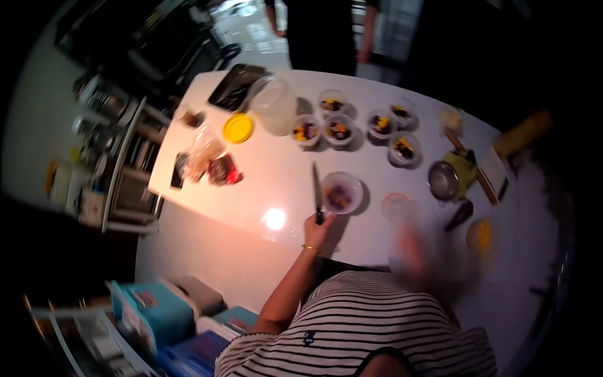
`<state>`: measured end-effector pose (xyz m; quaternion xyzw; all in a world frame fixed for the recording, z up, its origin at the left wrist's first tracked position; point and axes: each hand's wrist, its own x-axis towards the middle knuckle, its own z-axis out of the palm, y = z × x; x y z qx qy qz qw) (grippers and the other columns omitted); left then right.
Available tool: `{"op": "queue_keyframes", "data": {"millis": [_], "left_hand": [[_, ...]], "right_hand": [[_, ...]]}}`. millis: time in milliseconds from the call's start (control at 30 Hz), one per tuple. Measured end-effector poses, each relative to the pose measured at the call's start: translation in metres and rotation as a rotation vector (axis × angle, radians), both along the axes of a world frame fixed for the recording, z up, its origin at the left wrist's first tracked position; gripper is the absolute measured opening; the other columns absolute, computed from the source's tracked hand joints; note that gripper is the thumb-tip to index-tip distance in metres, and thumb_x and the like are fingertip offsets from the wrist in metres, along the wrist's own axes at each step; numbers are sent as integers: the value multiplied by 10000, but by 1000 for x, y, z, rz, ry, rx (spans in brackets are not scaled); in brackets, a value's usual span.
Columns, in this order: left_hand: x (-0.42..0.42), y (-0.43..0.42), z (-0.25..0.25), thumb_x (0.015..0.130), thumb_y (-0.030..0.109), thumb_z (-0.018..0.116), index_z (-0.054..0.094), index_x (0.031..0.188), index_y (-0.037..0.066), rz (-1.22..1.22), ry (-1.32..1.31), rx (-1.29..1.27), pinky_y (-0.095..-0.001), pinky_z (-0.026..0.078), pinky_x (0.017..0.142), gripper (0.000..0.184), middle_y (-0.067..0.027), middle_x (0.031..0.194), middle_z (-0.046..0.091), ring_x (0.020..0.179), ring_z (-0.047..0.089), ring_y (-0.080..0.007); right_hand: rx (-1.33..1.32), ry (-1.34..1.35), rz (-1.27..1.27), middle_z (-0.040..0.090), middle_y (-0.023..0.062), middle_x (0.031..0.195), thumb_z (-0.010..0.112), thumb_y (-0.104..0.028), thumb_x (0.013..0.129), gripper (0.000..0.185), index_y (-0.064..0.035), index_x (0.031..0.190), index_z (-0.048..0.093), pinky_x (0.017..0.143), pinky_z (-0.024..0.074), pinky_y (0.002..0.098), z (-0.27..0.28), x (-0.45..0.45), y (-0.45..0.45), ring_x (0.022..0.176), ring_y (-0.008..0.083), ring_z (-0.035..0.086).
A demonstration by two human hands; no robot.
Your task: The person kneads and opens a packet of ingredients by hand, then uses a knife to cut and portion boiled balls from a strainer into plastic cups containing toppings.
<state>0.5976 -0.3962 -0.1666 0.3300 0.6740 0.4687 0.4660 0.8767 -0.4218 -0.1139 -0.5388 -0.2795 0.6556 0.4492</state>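
Note:
My left hand (318, 230) is closed at the black handle of a knife (316, 185), whose blade points away from me. Right beside it stands a clear bowl (353, 191) with dark and orange-brown pieces in the bottom; my thumb side is close to its rim. My right hand (414, 251) is smeared by motion over the table's near right part, so its fingers do not show. Near it lie a round clear lid (395, 206), a dark purple, elongated item (459, 215) and a blurred board with yellow pieces (482, 237).
Several filled clear cups (340, 130) stand in two groups across the white table (251, 182). To the left are a large clear container (274, 107), a yellow lid (238, 128), plastic bags (206, 154) and a dark tray (227, 88). A metal bowl (443, 180) sits right. A person (321, 38) stands opposite.

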Motion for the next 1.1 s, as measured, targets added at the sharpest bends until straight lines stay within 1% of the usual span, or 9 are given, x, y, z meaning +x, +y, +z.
{"op": "queue_keyframes", "data": {"millis": [167, 267, 367, 400, 533, 700, 833, 867, 1100], "left_hand": [[-21, 15, 45, 777, 217, 747, 507, 578, 95, -105, -107, -24, -220, 264, 388, 335, 51, 503, 470, 414, 377, -38], [-37, 27, 54, 791, 185, 730, 526, 605, 88, -243, -120, 3, -208, 252, 390, 292, 48, 517, 481, 417, 382, -29], [-56, 43, 45, 823, 156, 679, 552, 664, 69, -428, -22, 160, -200, 224, 339, 222, 33, 508, 477, 357, 362, -34], [-62, 48, 44, 824, 165, 663, 544, 657, 64, -493, -73, 96, -202, 212, 322, 228, 29, 499, 468, 347, 362, -39], [-47, 57, 74, 827, 188, 645, 527, 664, 53, -717, -87, 41, -206, 201, 304, 242, 16, 497, 456, 334, 352, -48], [-60, 28, 109, 812, 207, 666, 517, 689, 43, -756, -228, 109, -212, 214, 297, 254, 2, 516, 458, 323, 334, -62], [-102, -15, 130, 785, 258, 702, 529, 658, 36, -669, -116, 65, -214, 231, 297, 309, -2, 493, 459, 320, 361, -75], [-115, -25, 140, 793, 155, 702, 536, 618, 43, -608, -188, 40, -218, 237, 315, 266, 26, 438, 434, 317, 363, -66], [-297, -75, 156, 833, 186, 667, 522, 637, 31, -409, -156, 79, -218, 197, 310, 288, 22, 461, 417, 307, 309, -55]], "right_hand": [[74, -11, -82, 504, 36, 600, 531, -237, 895, 218, -20, 912, 550, 435, 351, 251, -31, -20, 4, 488, 103, 458], [72, -47, -230, 519, 66, 611, 468, -117, 844, 130, -6, 859, 532, 441, 364, 258, -19, -39, -4, 482, 116, 457], [102, -100, -494, 525, 72, 606, 477, -95, 841, 109, -7, 869, 534, 429, 362, 261, 5, -72, -34, 457, 119, 449], [2, 31, -525, 527, 74, 604, 475, -85, 842, 103, -7, 875, 534, 422, 359, 261, -34, -74, -48, 448, 116, 446], [41, -88, -783, 533, 75, 591, 493, -106, 869, 105, -10, 870, 536, 405, 357, 256, 16, -105, -85, 426, 101, 439], [77, -108, -653, 536, 43, 593, 527, -179, 908, 166, -23, 851, 535, 403, 355, 222, 15, -124, -121, 430, 79, 443], [114, -128, -555, 527, 17, 609, 520, -159, 914, 133, -42, 859, 549, 410, 349, 190, 23, -161, -134, 456, 52, 441], [51, -101, -545, 527, 14, 613, 516, -139, 907, 113, -39, 872, 553, 412, 347, 186, 29, -173, -130, 467, 46, 440], [155, -120, -307, 525, 24, 612, 505, -100, 882, 94, -21, 894, 555, 432, 366, 206, 32, -318, -97, 473, 64, 446]]}}
